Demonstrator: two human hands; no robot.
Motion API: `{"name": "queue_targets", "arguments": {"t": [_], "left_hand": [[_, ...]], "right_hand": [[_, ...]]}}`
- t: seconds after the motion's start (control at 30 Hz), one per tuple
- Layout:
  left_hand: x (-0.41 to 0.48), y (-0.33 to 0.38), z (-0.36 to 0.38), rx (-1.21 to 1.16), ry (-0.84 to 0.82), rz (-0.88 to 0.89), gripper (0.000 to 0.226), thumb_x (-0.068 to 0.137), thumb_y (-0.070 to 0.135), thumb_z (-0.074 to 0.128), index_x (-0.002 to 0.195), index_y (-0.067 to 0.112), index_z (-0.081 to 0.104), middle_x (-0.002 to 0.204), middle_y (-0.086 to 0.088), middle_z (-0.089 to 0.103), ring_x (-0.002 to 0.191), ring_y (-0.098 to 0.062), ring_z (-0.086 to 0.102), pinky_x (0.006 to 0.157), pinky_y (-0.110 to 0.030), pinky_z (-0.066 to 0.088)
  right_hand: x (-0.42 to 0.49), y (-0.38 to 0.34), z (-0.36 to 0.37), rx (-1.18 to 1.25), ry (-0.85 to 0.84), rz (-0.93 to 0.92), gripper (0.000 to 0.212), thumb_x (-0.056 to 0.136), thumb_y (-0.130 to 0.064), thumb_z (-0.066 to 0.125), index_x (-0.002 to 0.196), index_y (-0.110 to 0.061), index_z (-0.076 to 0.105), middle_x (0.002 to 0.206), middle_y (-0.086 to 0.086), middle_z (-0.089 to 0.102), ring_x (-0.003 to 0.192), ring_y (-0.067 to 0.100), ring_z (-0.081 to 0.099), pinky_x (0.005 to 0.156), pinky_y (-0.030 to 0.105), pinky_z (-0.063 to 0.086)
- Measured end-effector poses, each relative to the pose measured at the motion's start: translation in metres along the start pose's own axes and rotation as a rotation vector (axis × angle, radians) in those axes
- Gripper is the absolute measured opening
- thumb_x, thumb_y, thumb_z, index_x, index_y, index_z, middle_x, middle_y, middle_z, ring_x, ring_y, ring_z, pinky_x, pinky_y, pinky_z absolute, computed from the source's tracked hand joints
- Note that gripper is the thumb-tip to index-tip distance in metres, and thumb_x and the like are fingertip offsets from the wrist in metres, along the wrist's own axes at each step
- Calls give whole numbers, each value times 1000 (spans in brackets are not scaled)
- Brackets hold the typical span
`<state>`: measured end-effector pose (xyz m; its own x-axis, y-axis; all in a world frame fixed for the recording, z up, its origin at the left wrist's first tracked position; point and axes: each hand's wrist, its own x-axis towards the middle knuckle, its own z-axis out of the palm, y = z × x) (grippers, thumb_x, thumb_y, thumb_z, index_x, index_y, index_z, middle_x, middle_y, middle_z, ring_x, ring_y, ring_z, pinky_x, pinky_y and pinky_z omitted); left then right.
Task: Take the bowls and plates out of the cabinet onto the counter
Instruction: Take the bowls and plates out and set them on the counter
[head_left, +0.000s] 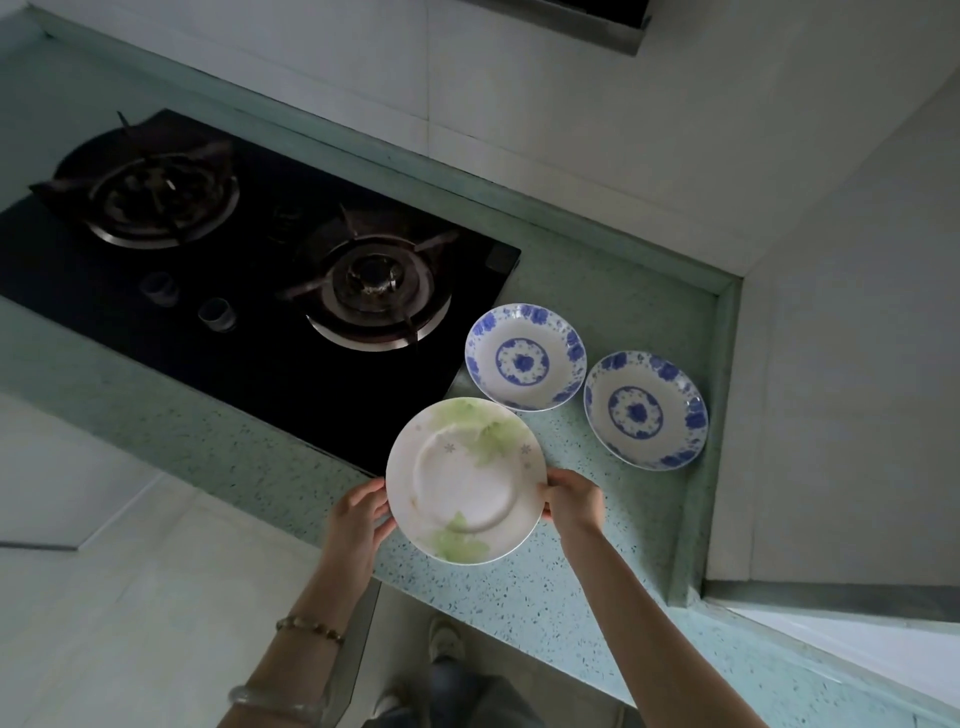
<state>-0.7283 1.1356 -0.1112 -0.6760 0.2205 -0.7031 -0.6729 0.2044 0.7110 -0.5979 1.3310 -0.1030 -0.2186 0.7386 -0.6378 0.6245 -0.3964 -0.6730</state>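
A white plate with green leaf print is held level over the front part of the speckled green counter. My left hand grips its left rim and my right hand grips its right rim. Whether the plate touches the counter I cannot tell. Two blue-flowered white bowls stand on the counter behind it: one beside the stove, the other near the right wall. The cabinet is out of view.
A black glass gas stove with two burners fills the counter to the left. White tiled walls close the back and right side. A raised counter lip runs along the right wall. My shoes and the floor show below.
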Motion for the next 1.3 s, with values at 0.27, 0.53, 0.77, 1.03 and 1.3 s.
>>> {"name": "queue_targets", "arguments": {"t": [0.27,0.53,0.77,1.03,1.3], "left_hand": [[-2,0,-1,-35,-10,19,22,98,5,42,114,9,57,106,-8,64,100,-23,61,90,-34,49],[-2,-3,-5,-23,-23,51,29,97,5,43,123,7,56,114,-9,65,110,-24,60,96,-35,48],[-4,-2,-7,-14,-42,70,31,96,3,45,126,6,55,115,-11,65,106,-22,61,96,-34,47],[-7,-2,-12,53,-28,114,32,96,4,44,127,6,50,111,-10,64,106,-23,62,97,-36,48],[-17,7,-22,72,43,211,34,95,2,45,128,7,52,121,-8,59,116,-23,57,101,-35,45]], "right_hand": [[-9,-5,0,-106,37,-71,41,70,5,52,64,-34,62,72,-4,70,77,31,69,75,46,58],[-12,-5,-1,-95,0,-40,38,72,6,51,76,-29,68,74,-5,70,72,27,71,68,40,61],[-10,-2,-2,-80,-35,-11,31,76,1,51,87,-23,66,82,5,71,74,26,71,63,33,60],[-12,-3,-7,-147,15,-84,40,78,-9,55,117,-15,60,99,8,71,92,25,65,71,30,50],[-24,-23,-26,-339,-24,-269,45,84,-15,60,127,-19,52,121,9,55,105,22,53,84,34,45]]}}
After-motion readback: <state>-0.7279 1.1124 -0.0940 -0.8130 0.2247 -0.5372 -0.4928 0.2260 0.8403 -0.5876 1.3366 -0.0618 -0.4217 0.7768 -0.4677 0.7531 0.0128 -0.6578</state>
